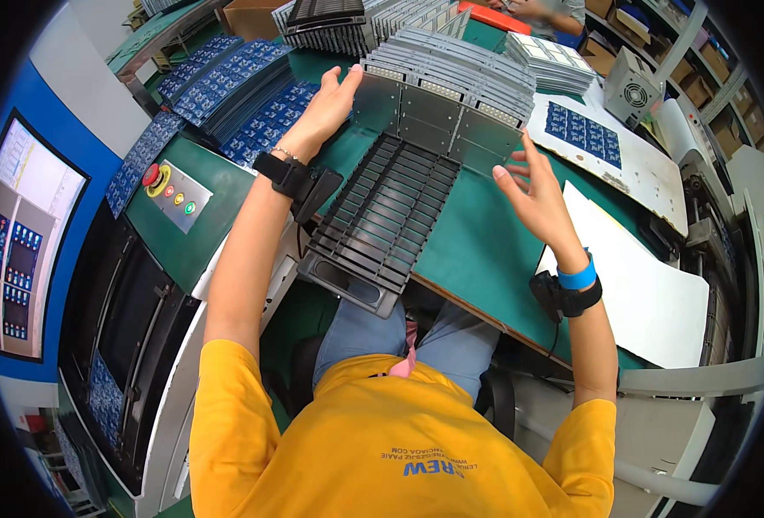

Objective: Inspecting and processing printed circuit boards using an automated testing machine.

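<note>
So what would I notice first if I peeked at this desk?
Probably the big black slotted rack lying in the middle of the green table, with a row of grey panels standing at its far end. The person's left hand touches the panels' left side, and the right hand hovers open near their right side. Shiny blue circuit boards fan out on the left.

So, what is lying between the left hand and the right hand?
In the head view, a row of upright grey panels stands between the left hand and right hand, at the far end of the black slotted tray.
</note>
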Demonstrator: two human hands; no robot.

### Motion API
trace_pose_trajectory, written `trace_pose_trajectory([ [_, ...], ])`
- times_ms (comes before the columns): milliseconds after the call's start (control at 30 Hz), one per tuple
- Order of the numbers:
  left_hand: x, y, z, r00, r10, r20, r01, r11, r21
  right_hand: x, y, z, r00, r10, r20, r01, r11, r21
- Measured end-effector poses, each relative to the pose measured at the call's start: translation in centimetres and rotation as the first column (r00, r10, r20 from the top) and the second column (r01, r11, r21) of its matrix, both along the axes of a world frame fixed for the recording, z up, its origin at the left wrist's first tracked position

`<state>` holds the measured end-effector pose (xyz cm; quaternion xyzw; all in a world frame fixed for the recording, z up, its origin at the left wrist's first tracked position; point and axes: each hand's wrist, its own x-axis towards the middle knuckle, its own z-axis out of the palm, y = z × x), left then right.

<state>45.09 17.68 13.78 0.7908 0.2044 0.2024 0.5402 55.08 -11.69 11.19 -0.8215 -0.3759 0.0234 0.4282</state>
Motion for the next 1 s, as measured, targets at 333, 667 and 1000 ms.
trace_pose_trajectory([
  [333, 0.7, 1.2, -2.1, 0.999, -0.027, -0.023, 0.026, 0.999, -0.026, -4.7, -5.5, 4.7, 0.992, 0.084, -0.089, -0.089, 0.995, -0.049],
  [667, 0.2, 0.9, -2.0, 0.999, 0.012, -0.039, -0.011, 1.0, 0.01, -7.9, -12.1, 3.0, 0.985, 0.022, -0.172, -0.043, 0.992, -0.12],
  [1000, -3.3, -7.0, 0.5, 0.967, -0.172, 0.186, 0.111, 0.947, 0.301, -9.3, -14.1, -2.3, 0.915, -0.385, 0.122, 0.395, 0.916, -0.075],
])
